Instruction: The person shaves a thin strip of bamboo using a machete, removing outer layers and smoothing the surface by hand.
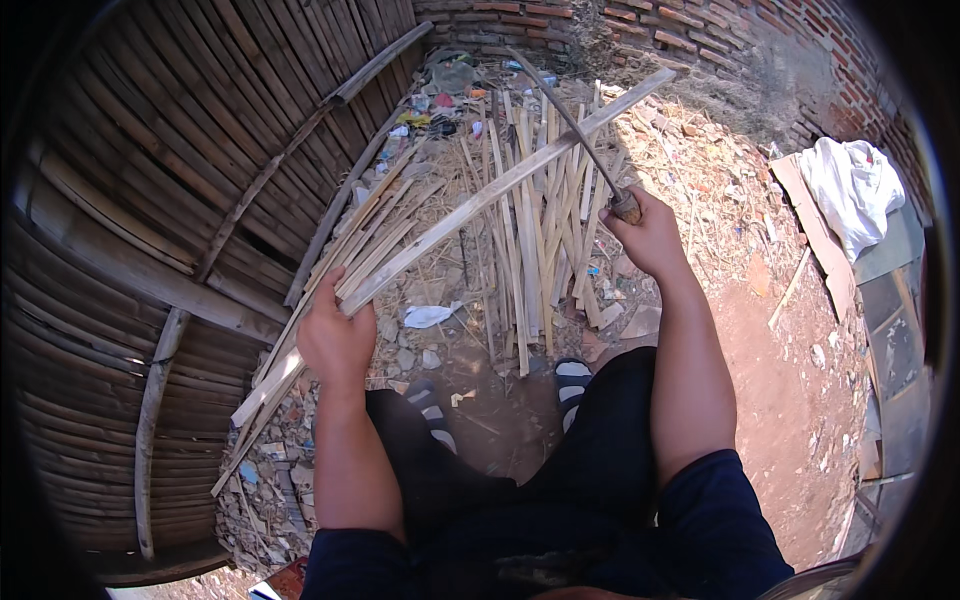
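My left hand (338, 335) is closed around the near end of a long, flat wooden slat (440, 232). The slat slants up and away to the right, its far end towards the brick wall. In my right hand (650, 240) is the round wooden handle of a machete (597, 160), gripped with the thumb along it. Its long, dark, slightly curved blade points up and left and crosses over the slat; whether blade and slat touch I cannot tell. Beneath them lies a loose pile of thin wooden strips (525, 240) on the ground.
More strips (385, 215) lie along the bamboo wall (160, 150) on my left. A brick wall (690, 30) stands at the back. Rubble and litter cover the ground, with a white sack (850, 190) and boards (895, 330) at the right. My sandalled feet (572, 385) are near the pile.
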A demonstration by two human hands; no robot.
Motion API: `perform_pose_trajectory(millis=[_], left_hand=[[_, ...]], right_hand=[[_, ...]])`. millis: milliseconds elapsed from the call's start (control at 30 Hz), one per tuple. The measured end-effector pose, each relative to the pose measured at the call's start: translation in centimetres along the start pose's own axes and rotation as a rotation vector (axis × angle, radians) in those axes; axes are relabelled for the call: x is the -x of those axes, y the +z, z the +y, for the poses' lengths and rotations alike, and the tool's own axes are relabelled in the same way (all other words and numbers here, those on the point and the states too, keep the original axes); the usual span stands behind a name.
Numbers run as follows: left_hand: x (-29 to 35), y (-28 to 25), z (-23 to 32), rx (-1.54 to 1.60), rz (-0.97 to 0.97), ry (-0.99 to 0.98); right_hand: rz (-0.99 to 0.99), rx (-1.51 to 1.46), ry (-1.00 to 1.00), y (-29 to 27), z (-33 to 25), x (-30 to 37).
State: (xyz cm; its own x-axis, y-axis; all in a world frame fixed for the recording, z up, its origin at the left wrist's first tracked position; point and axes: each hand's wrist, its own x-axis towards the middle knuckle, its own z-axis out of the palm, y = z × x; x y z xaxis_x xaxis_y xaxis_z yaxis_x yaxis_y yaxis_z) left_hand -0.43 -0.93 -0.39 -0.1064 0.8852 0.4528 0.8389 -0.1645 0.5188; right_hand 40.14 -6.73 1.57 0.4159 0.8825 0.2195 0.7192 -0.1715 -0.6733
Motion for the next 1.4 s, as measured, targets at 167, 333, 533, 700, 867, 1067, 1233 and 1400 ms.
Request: perform_pose_trajectory(millis=[167, 333, 533, 700, 867, 1067, 1233, 1400], left_hand=[[0.2, 1.3, -0.4, -0.015, 0.018, 0.082], [0.6, 1.5, 0.0, 0.010, -0.034, 0.076], [0.2, 0.6, 0.0, 0.066, -0.038, -0.082], [-0.4, 0.5, -0.8, 0.010, 0.062, -0.003], [0.2, 1.3, -0.1, 0.038, 0.034, 0.003], [0.6, 1.8, 0.1, -0.035, -0.131, -0.012], [0.2, 0.6, 0.8, -0.046, -0.144, -0.082], [0.0, 0.3, 0.9, -0.035, -0.154, -0.100]], right_hand=[[-0.116, 0.023, -0.058, 0.9, -0.2, 1.0], [-0.473, 0.218, -0.340, 2.3, -6.0, 3.8], [-0.346, 0.125, -0.254, 1.2, -4.5, 2.7], [0.055, -0.059, 0.002, -0.8, 0.6, 0.4], [-0.134, 0.070, -0.084, 0.0, -1.9, 2.0], [-0.412, 0.327, -0.413, 3.2, -7.6, 4.3], [-0.183, 0.175, -0.152, 1.5, -4.3, 1.7], [0.098, 0.016, 0.032, 0.7, 0.0, 0.2]])
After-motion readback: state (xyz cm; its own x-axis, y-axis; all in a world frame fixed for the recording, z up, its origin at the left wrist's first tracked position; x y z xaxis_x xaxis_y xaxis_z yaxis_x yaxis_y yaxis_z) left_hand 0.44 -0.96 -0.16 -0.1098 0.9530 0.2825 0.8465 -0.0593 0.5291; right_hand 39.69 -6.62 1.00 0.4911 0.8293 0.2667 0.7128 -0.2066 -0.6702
